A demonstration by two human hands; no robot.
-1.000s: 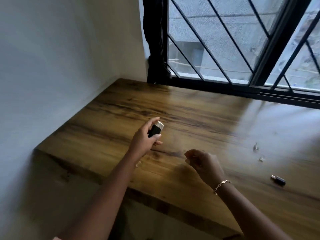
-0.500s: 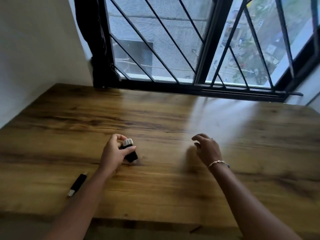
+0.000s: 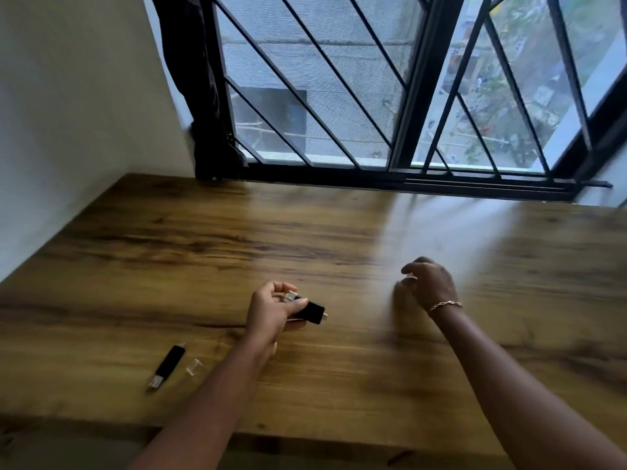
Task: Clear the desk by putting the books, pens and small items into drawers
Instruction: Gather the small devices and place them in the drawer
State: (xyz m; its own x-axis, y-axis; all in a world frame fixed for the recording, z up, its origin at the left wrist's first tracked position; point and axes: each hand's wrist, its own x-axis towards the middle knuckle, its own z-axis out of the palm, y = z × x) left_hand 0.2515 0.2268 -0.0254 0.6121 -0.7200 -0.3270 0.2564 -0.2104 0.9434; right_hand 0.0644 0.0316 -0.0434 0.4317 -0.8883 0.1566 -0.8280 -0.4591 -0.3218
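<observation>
My left hand [image 3: 271, 308] is closed around a small black stick-shaped item with a clear end [image 3: 310, 312], held just above the wooden desk [image 3: 339, 239]. A second black stick [image 3: 168, 364] lies flat on the desk to the left of my left forearm, and a small clear cap [image 3: 194, 367] lies right beside it. My right hand [image 3: 429, 283] hovers over the desk to the right, fingers curled down and blurred; something small and pale may sit at its fingertips, but I cannot tell.
A white wall [image 3: 68, 113] bounds the desk on the left. A barred window with a black frame [image 3: 407, 96] runs along the back edge. The desk's front edge [image 3: 305, 439] is close to me.
The view has swung to the right. My left hand has turned the black item so it points right. My right hand has moved a little to the right and forward.
</observation>
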